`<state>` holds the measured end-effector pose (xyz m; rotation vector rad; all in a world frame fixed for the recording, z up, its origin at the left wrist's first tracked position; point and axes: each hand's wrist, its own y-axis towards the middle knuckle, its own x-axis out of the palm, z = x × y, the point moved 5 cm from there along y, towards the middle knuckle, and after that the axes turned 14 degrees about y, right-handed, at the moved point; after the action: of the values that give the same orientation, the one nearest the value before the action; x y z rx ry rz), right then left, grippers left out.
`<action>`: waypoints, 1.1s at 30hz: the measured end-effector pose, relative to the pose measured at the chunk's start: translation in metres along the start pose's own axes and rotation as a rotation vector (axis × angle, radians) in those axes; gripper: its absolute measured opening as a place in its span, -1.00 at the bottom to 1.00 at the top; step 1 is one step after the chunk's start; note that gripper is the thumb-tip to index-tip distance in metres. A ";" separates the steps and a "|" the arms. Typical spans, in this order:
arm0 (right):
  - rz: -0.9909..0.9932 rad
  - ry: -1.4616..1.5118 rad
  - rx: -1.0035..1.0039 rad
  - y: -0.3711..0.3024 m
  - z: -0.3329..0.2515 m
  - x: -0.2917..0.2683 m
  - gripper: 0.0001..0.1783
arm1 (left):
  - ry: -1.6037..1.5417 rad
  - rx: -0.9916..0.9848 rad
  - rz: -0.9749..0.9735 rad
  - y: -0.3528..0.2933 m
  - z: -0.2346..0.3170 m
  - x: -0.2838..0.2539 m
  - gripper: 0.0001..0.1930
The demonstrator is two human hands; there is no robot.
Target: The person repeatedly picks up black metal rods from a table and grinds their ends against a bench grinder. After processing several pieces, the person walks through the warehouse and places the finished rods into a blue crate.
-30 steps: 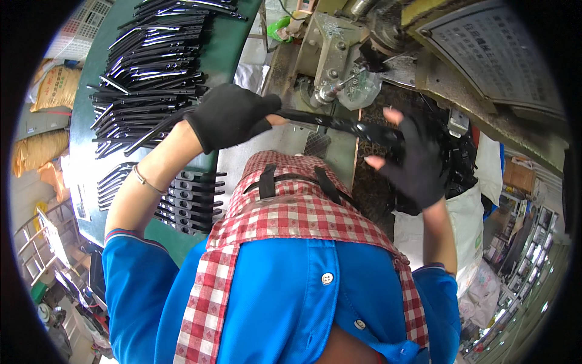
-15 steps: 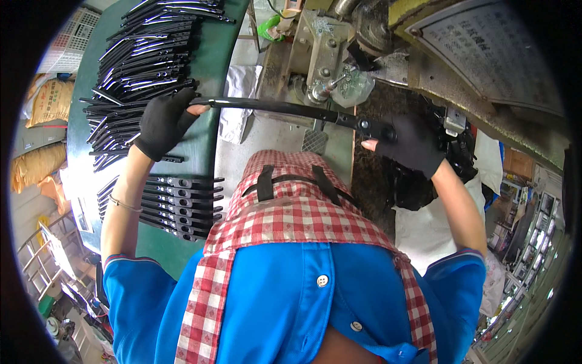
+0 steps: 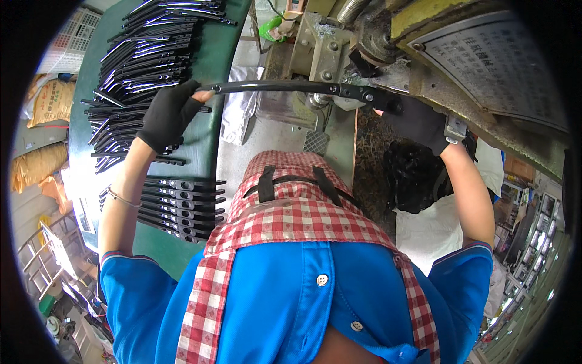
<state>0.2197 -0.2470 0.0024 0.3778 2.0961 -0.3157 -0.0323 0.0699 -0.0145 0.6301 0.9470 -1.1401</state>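
Observation:
A long, slightly curved black metal bar (image 3: 273, 87) with a flat, holed bracket at its right end stretches between my two gloved hands. At its left end my left hand (image 3: 173, 116), in a black fingerless glove, is closed on the bar, beside the green table. Around the bracket end my right hand (image 3: 418, 124), gloved the same way, is closed too; most of its fingers are hidden. The middle of the bar lies in front of the machine's metal fixture (image 3: 327, 54); I cannot tell whether they touch.
On the green table (image 3: 209, 67) lie a heap of similar black bars (image 3: 145, 54) and a neat row of bars (image 3: 188, 203). The machine's yellow-edged body (image 3: 485, 67) overhangs my right hand. Below that hand sits a black plastic bag (image 3: 412, 176). A foot pedal (image 3: 315, 142) is on the floor.
Both hands have lifted the bar away from me, toward the machine's fixture. My right hand moved farthest, up and slightly right, in under the machine body.

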 end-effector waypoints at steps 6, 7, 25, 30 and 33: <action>-0.059 -0.025 0.011 0.009 0.004 -0.005 -0.42 | 0.136 0.059 0.075 0.020 0.012 -0.017 -0.58; -0.090 0.060 0.054 0.008 0.015 0.001 -0.42 | 0.168 0.053 0.064 0.022 0.009 -0.018 -0.58; -0.121 0.076 0.281 0.022 0.032 0.039 -0.38 | 0.484 0.543 0.356 0.047 0.033 -0.005 -0.70; 0.377 -0.050 0.015 -0.002 -0.030 0.023 -0.64 | 0.528 0.531 0.219 0.068 0.055 0.025 -0.76; 0.618 -0.050 -0.313 -0.029 -0.086 0.027 -0.80 | 0.509 0.514 0.170 0.072 0.057 0.023 -0.80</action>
<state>0.1283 -0.2376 0.0256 0.7850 1.8321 0.3581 0.0555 0.0355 -0.0106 1.4408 1.0001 -1.0934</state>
